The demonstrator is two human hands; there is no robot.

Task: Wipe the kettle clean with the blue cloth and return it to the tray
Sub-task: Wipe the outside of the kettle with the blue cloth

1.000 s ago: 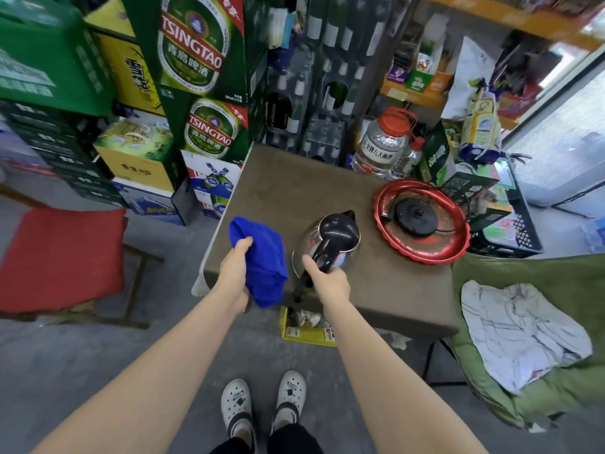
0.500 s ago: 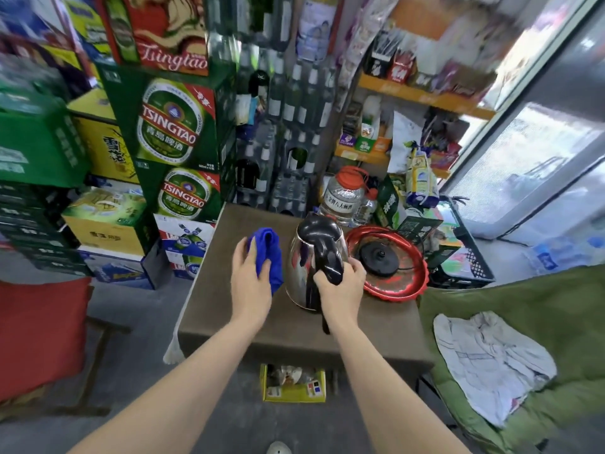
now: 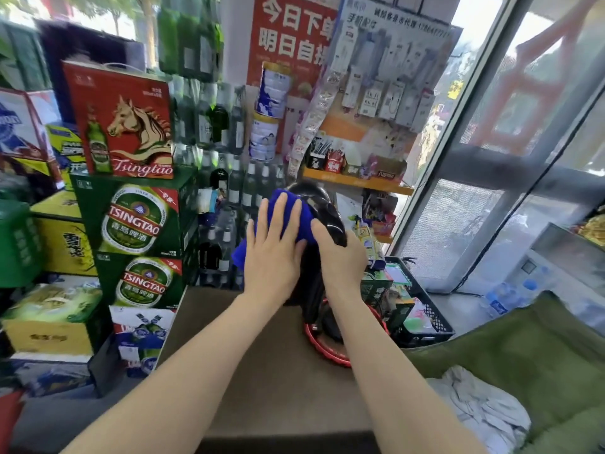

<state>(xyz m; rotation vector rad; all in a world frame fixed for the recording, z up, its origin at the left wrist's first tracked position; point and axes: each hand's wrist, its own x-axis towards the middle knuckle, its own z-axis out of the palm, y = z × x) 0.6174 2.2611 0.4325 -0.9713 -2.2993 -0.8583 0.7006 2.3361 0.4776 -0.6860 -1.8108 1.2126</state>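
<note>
The kettle (image 3: 327,211), with a black lid and handle, is lifted above the brown table (image 3: 262,371); most of its body is hidden behind my hands. My right hand (image 3: 340,257) grips its black handle. My left hand (image 3: 273,253) presses the blue cloth (image 3: 288,221) flat against the kettle's left side and lid, fingers spread over the cloth. The red round tray (image 3: 330,353) lies on the table below the kettle, partly covered by my right forearm.
Stacked beer cartons (image 3: 140,231) and bottles stand left of and behind the table. A black crate (image 3: 422,309) of goods sits to the right of the tray. A green chair (image 3: 530,355) with a white cloth (image 3: 484,411) is at the right. Glass doors lie beyond.
The kettle has been raised off the table and brought closer to my view. My left hand has moved the blue cloth from beside the kettle onto its side and lid. The camera tilted upward.
</note>
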